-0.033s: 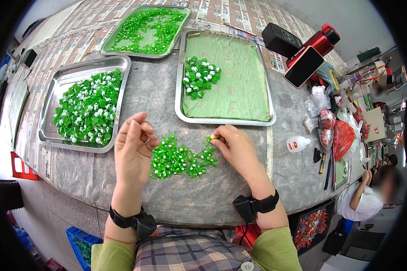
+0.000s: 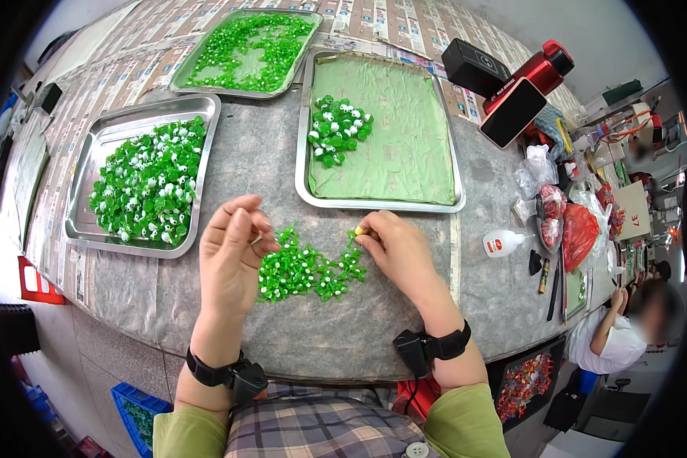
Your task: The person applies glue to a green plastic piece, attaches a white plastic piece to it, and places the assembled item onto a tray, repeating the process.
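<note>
A loose pile of small green pieces with white dots (image 2: 307, 269) lies on the grey table between my hands. My left hand (image 2: 233, 252) is raised at the pile's left edge, fingers curled, pinching what looks like one small green piece. My right hand (image 2: 398, 246) rests at the pile's right edge, its fingertips pinched on a small yellow bit. Beyond the hands stands a metal tray lined with green cloth (image 2: 404, 153), holding a cluster of the green-and-white pieces (image 2: 337, 128).
A metal tray (image 2: 91, 164) full of green-and-white pieces sits to the left, and another tray (image 2: 191, 72) of green pieces at the back. A white glue bottle (image 2: 502, 243), plastic bags, a red bottle and black boxes crowd the right. Another person sits at lower right.
</note>
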The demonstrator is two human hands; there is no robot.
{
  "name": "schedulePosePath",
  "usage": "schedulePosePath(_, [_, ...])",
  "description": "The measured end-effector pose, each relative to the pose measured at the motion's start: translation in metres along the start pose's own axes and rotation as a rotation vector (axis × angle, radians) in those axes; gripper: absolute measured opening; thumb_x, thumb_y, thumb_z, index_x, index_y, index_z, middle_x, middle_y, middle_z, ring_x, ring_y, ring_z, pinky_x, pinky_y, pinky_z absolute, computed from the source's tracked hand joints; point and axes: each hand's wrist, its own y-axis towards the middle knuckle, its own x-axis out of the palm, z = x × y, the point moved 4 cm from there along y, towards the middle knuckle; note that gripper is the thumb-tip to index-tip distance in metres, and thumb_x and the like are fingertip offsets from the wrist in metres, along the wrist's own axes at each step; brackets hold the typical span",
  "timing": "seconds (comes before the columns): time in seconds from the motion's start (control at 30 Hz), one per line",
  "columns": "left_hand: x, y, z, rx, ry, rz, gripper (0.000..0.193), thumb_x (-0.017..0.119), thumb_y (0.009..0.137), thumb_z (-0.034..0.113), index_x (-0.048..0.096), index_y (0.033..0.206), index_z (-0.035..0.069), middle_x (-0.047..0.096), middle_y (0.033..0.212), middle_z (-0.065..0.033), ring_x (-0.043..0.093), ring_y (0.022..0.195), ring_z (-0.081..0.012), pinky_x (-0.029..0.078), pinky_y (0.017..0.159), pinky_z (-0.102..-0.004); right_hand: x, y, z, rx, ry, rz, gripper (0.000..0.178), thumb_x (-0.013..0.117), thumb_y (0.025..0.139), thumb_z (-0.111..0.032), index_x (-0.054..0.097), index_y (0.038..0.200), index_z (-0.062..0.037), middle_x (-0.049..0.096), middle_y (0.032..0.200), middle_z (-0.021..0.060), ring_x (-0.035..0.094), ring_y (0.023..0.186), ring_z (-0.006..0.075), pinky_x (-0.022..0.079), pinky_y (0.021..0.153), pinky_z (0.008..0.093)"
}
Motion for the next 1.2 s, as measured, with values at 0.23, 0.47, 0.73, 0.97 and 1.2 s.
schedulePosePath(0.23, [0.042, -0.016, -0.011, 0.203, 0.939, -0.382, 0.022, 0.056, 0.071, -0.003, 0.06, 0.091, 0.005, 0.055, 0.086, -0.0062, 0.054, 0.077, -0.0127, 0.044, 0.063, -0.022, -0.004, -0.014, -0.018, 0.184, 0.752, -0.244, 0.01, 0.054, 0.077, -0.011, 0.052, 0.084, -0.0033, 0.049, 0.066, -0.0017, 0.043, 0.058, 0.0056, 0.035, 0.051, 0.02])
schedulePosePath(0.47, [0.033, -0.019, -0.016, 0.214, 0.865, -0.407, 0.017, 0.058, 0.07, 0.0, 0.06, 0.087, 0.001, 0.06, 0.08, -0.0071, 0.056, 0.072, -0.0139, 0.046, 0.062, -0.0225, -0.039, -0.022, -0.035, 0.158, 0.964, -0.067, 0.01, 0.053, 0.079, -0.009, 0.053, 0.086, -0.0011, 0.051, 0.071, -0.0028, 0.043, 0.062, 0.0022, 0.035, 0.055, 0.0165])
schedulePosePath(0.73, [0.019, -0.012, -0.018, -0.165, 0.182, -0.058, 0.023, 0.049, 0.082, 0.011, 0.053, 0.1, -0.001, 0.058, 0.083, -0.0073, 0.056, 0.075, -0.013, 0.049, 0.065, -0.024, -0.152, -0.109, 0.083, 0.148, 0.318, 1.339, 0.022, 0.061, 0.073, -0.011, 0.052, 0.091, -0.0004, 0.053, 0.08, 0.0031, 0.048, 0.072, 0.0087, 0.038, 0.065, 0.0208])
schedulePosePath(0.97, [0.019, -0.015, -0.029, -0.329, 0.16, -0.104, 0.023, 0.05, 0.081, 0.011, 0.053, 0.101, 0.0, 0.057, 0.085, -0.0066, 0.055, 0.077, -0.0125, 0.048, 0.068, -0.0249, -0.104, -0.102, 0.144, 0.592, 0.347, 0.524, 0.037, 0.067, 0.068, -0.016, 0.051, 0.096, 0.0026, 0.055, 0.091, 0.0066, 0.051, 0.083, 0.0129, 0.039, 0.074, 0.0239])
schedulePosePath(1.2, [0.017, -0.019, -0.033, -0.438, 0.06, -0.167, 0.021, 0.052, 0.079, 0.01, 0.053, 0.098, 0.001, 0.057, 0.085, -0.0071, 0.056, 0.076, -0.0127, 0.048, 0.068, -0.0252, -0.111, -0.062, 0.023, 0.248, 0.699, 0.667, 0.04, 0.063, 0.072, -0.028, 0.049, 0.095, 0.0018, 0.056, 0.089, 0.0074, 0.052, 0.08, 0.0108, 0.04, 0.07, 0.0215])
